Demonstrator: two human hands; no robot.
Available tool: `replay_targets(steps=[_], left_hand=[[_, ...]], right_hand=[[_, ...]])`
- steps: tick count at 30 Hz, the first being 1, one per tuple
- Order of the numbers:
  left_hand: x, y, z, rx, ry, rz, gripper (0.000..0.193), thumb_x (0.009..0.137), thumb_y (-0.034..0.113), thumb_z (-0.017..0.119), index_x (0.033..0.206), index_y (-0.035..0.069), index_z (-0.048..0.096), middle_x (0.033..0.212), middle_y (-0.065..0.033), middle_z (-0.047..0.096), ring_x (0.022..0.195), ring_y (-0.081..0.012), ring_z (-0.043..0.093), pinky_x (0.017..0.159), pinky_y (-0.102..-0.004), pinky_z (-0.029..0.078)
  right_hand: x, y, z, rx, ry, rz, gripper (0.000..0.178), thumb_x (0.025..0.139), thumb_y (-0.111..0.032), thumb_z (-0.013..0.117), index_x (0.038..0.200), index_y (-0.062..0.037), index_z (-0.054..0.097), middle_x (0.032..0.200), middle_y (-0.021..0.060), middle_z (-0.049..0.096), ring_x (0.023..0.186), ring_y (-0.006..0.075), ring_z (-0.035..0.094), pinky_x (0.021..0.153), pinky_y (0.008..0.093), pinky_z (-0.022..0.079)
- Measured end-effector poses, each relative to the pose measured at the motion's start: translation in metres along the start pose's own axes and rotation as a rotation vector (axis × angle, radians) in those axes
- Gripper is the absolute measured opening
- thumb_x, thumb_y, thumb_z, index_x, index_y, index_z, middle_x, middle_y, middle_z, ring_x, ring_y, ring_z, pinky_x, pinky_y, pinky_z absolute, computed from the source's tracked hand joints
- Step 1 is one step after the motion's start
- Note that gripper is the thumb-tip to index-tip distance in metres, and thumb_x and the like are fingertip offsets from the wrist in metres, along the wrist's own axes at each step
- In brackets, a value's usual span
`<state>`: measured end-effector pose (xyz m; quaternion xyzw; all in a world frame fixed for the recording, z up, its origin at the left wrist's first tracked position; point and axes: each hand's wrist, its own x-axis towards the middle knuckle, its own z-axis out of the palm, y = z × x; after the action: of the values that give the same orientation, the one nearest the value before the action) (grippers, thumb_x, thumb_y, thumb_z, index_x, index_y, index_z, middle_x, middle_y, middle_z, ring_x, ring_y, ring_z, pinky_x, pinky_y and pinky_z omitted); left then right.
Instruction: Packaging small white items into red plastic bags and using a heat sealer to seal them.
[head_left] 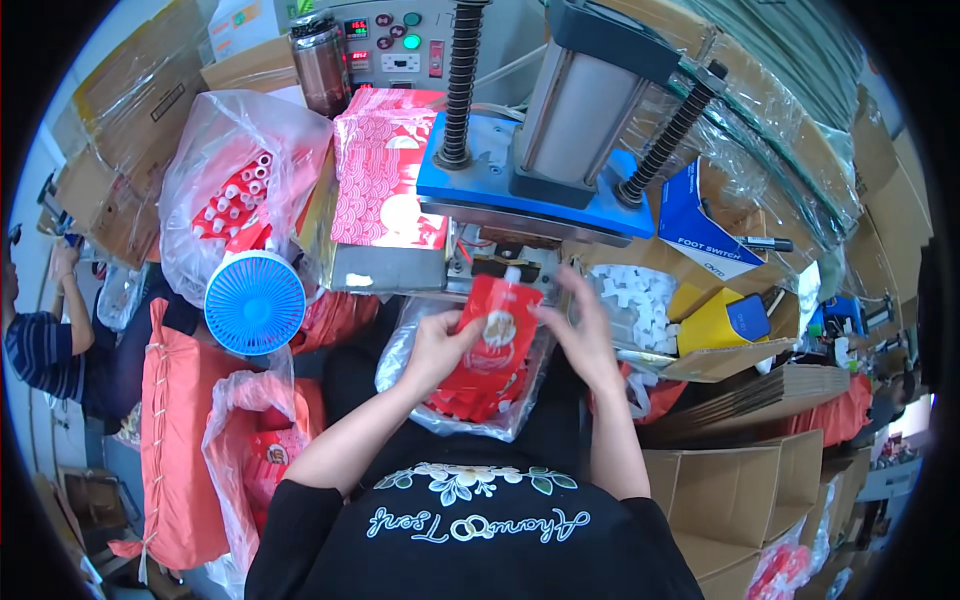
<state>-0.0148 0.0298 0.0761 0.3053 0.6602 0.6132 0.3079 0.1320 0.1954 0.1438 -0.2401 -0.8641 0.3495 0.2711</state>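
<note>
A red spout pouch (497, 318) with a white spout at its top stands before me, just below the press. My left hand (440, 350) grips its left edge, thumb on the front. My right hand (585, 335) is beside the pouch's right edge, its fingers spread and somewhat blurred; the thumb is close to the edge, and I cannot tell if it touches. Under the pouch, a clear plastic bag (395, 368) in my lap holds several more red pouches. Behind is a press with a blue plate (480, 170) and metal jaws (515, 262), partly hidden by the pouch.
Red patterned sheets (385, 170) lie left of the press. A bag of spouted pouches (245, 130) and a blue fan (255, 303) stand further left. White plastic pieces (635, 300) and a yellow container (710, 325) sit at the right, above cardboard boxes (720, 490).
</note>
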Motion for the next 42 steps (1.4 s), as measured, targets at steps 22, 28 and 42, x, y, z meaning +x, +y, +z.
replay_targets(steps=[22,28,42], left_hand=[[0.016,0.001,-0.092,1.112,0.278,0.404,0.072,0.079,0.035,0.074,0.141,0.013,0.047,0.144,-0.0105,0.047,0.139,-0.028,0.038,0.116,-0.0543,0.014],[-0.004,0.041,-0.092,0.672,0.408,0.429,0.005,0.084,0.008,0.07,0.087,0.005,0.073,0.086,-0.0073,0.069,0.087,-0.0217,0.063,0.09,-0.0396,0.041],[-0.037,-0.031,-0.027,0.182,-0.178,0.008,0.017,0.088,0.013,0.072,0.096,-0.002,0.072,0.085,-0.0064,0.071,0.076,-0.0091,0.064,0.069,-0.0251,0.05]], right_hand=[[-0.006,0.076,-0.033,-0.197,0.135,0.081,0.021,0.085,0.002,0.059,0.103,-0.0037,0.066,0.104,0.0162,0.063,0.094,0.033,0.064,0.078,0.0372,0.05],[-0.009,0.037,-0.046,-0.122,0.182,0.187,0.024,0.083,-0.002,0.068,0.108,-0.0024,0.067,0.099,0.0096,0.066,0.088,0.0208,0.061,0.079,0.0307,0.048],[-0.003,-0.026,0.01,0.334,-0.5,0.075,0.028,0.083,-0.016,0.073,0.107,-0.0023,0.069,0.104,0.0127,0.07,0.095,0.0216,0.066,0.083,0.0347,0.05]])
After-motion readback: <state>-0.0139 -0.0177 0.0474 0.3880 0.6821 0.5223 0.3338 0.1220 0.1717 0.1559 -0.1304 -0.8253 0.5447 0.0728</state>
